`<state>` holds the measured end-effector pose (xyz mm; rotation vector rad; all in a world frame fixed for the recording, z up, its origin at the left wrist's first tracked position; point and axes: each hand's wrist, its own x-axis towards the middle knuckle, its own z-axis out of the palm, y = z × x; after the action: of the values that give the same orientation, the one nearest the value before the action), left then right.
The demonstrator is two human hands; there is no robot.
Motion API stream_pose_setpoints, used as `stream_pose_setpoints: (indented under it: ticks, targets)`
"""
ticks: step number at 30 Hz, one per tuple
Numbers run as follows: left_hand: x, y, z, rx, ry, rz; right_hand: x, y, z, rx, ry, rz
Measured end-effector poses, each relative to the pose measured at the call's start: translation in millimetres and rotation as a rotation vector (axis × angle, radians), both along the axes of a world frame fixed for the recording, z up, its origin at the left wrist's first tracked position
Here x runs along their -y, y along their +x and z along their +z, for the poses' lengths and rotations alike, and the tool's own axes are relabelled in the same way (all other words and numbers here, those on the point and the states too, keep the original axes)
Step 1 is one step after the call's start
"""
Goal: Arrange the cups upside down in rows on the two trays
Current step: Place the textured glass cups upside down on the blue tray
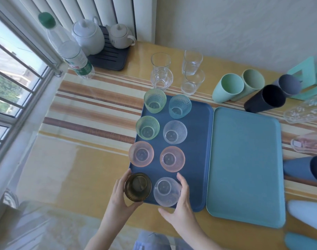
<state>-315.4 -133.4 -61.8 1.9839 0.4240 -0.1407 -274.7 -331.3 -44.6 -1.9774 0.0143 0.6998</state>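
Note:
A dark blue tray (199, 141) holds two rows of upside-down textured cups: green (155, 100), light blue (180, 106), green (147, 127), clear (175, 132), pink (141, 153) and pink (172, 158). At the tray's near end my left hand (118, 193) grips a brown cup (138, 187), base up. Beside it my right hand (181, 204) wraps a clear cup (165, 191), also base up. A bare teal tray (244, 163) lies right of the blue one.
Behind the trays stand clear glasses (160, 69), (192, 73). Green (228, 87), black (266, 101) and grey (289, 85) tumblers lie on their sides at the back right, more blue ones (307, 168) at the right edge. Teapots (88, 36) and a water bottle (67, 47) sit at the back left.

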Motion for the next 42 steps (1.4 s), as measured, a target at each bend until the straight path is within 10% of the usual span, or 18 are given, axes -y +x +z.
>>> stream_pose_setpoints:
  ticks: [11, 30, 42]
  targets:
    - [-39.5, 60.8, 52.5, -0.033, -0.149, 0.208, 10.4, 75.5, 46.4, 0.017, 0.054, -0.143]
    - [-3.1, 98.6, 33.5, -0.041, 0.229, 0.013, -34.1, 78.5, 10.1, 0.151, -0.014, -0.265]
    - [-10.7, 45.3, 44.2, -0.251, 0.083, 0.055, 10.4, 19.8, 25.4, -0.026, -0.12, 0.008]
